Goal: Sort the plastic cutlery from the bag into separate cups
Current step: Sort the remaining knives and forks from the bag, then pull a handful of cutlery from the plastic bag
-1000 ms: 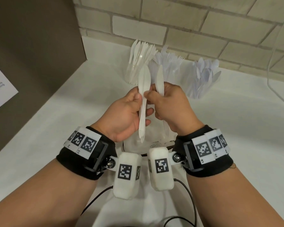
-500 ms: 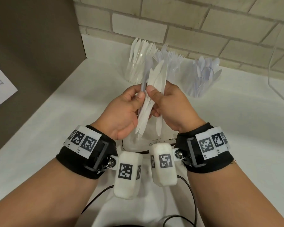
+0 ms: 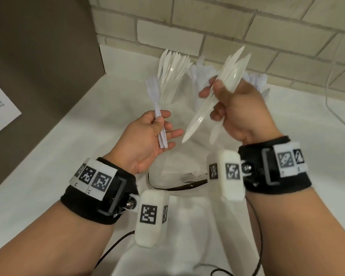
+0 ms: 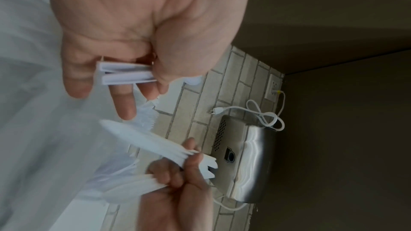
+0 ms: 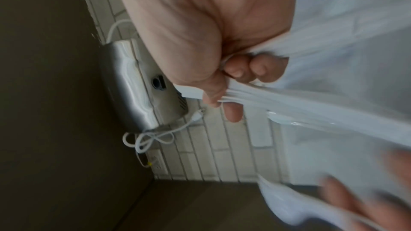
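My left hand point(image 3: 161, 124) pinches two white plastic forks point(image 3: 157, 108) by their handles, tines up; the two handle ends point(image 4: 126, 75) show in the left wrist view. My right hand point(image 3: 214, 100) grips a bundle of white knives point(image 3: 225, 80) and holds it slanted, up and to the right. Curled fingers wrap that bundle point(image 5: 255, 96) in the right wrist view. At the back stand three clear cups: knives point(image 3: 170, 76), forks point(image 3: 202, 76) and spoons point(image 3: 262, 84), the last partly hidden by my right hand. The clear bag point(image 3: 184, 176) lies on the counter under my hands.
A brick wall point(image 3: 207, 26) runs behind the cups and a brown panel point(image 3: 38, 56) closes the left side. A white cable point(image 3: 331, 80) hangs at the right. A steel appliance point(image 4: 244, 161) with a coiled white cord stands against the wall.
My hands held one bundle together in front of the cups. Now they have parted: the left has drawn the forks off to the left, the right has lifted the knives up and right.
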Available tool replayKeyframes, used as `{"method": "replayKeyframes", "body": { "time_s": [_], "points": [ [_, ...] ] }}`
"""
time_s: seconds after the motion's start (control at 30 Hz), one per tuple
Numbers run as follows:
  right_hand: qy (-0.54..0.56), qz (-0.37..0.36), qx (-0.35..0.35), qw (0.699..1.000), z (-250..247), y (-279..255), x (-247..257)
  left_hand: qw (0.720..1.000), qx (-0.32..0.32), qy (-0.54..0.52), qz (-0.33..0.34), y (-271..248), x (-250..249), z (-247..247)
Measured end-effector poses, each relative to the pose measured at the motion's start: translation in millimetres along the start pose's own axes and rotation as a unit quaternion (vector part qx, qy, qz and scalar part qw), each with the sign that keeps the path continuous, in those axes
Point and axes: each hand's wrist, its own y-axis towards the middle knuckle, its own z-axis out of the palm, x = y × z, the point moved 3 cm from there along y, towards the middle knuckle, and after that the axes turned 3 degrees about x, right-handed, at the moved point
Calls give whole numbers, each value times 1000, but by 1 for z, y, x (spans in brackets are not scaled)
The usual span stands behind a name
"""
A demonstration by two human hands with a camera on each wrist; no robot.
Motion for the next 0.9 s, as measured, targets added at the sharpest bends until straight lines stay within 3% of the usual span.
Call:
{"method": "replayKeyframes", "body": {
  "time_s": [0.2,0.4,0.57,0.7,0.9],
  "points": [
    [46,-132,-26,990,6,80,38,999,-27,32,-20,5,-5,-4],
    [-6,-202,-19,979,50,150,25,997,-58,32,-38,12,-11,-14],
    [-14,-175,-32,984,68,188,-7,996,-67,25,-55,15,-7,-23],
    [-10,-88,13,996,74,206,-36,995,-70,28,-61,17,-5,-27],
    [-63,-57,9,996,74,206,-39,995,-73,34,-60,16,-5,-27]
  ]
}}
